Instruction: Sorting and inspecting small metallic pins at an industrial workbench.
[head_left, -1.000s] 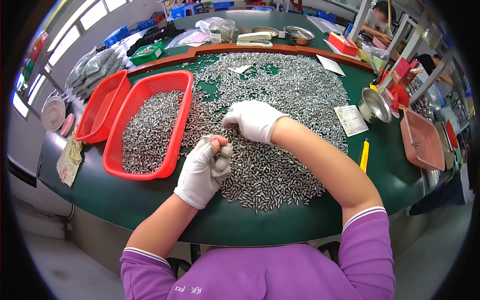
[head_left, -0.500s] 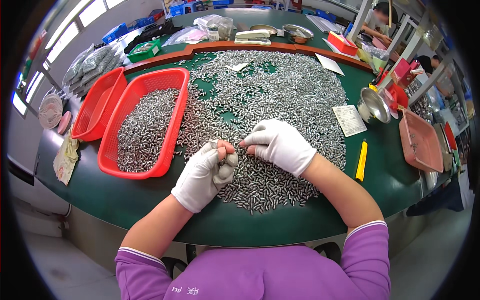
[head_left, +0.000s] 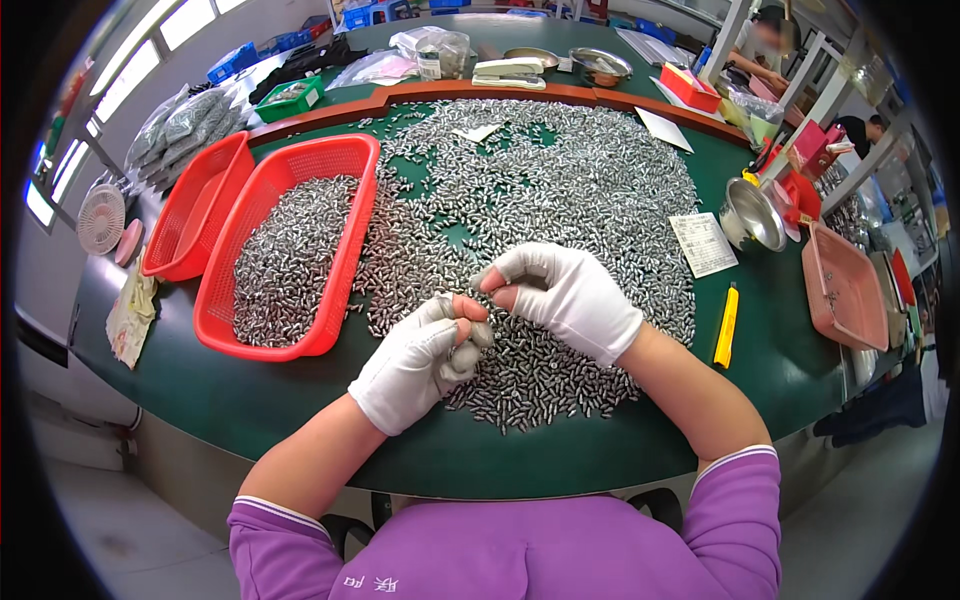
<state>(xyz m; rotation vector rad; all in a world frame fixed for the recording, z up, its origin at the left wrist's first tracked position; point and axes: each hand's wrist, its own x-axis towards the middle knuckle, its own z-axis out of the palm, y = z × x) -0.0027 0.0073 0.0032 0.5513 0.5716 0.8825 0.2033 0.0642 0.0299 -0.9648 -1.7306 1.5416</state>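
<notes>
A broad layer of small, silvery, spindle-shaped metal pieces (head_left: 610, 190) covers the green table in front of me. Over its near part, my left hand (head_left: 415, 365), in a white glove with bare thumb and index fingertips, is closed with its fingers curled in. Just to its right, my right hand (head_left: 575, 300), gloved the same way, is pinched between thumb and index finger. The fingertips of both hands lie close together. Whatever they hold is too small or hidden to make out. Left of the hands, a red perforated basket (head_left: 352, 250) contains a heap of the same pieces.
A second red basket (head_left: 160, 262) stands farther left. On the right lie a yellow cutter knife (head_left: 726, 325), a printed slip (head_left: 703, 245), a steel bowl (head_left: 752, 215) and a pink tray (head_left: 845, 325). A wooden ledge (head_left: 440, 90) borders the far side. Another person sits at the far right.
My left hand has shifted slightly right and toward me. The right hand has turned a little, its thumb and index finger still pinched near the left fingertips.
</notes>
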